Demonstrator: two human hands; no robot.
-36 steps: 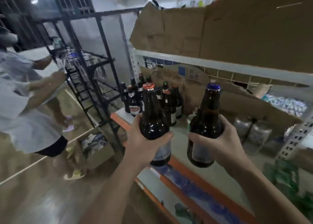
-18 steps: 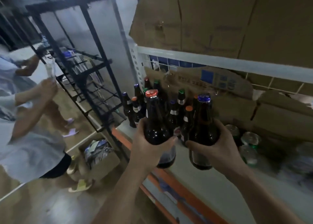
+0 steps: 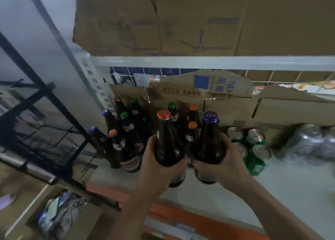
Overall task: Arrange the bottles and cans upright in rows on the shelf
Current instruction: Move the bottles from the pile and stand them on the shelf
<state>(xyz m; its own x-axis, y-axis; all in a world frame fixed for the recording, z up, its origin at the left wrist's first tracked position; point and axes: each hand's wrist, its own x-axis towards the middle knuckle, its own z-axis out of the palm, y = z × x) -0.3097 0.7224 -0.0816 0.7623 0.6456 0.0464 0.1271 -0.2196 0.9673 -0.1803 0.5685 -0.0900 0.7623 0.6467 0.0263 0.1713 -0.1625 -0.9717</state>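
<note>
Left grip [image 3: 155, 170], right grip [image 3: 230, 165] holding bottles [image 3: 167, 145], closer to shelf [image 3: 290, 194]

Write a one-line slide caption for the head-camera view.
Left hand grips a red-capped bottle and right hand a purple-capped bottle, both upright, at the shelf beside standing bottles and green cans.

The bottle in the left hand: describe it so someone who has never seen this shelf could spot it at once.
Over the pale shelf, in front of the standing bottles, two dark bottles are held side by side. The left hand grips the left bottle. Its red-orange cap sets it apart from the right hand's purple-capped bottle.
</note>
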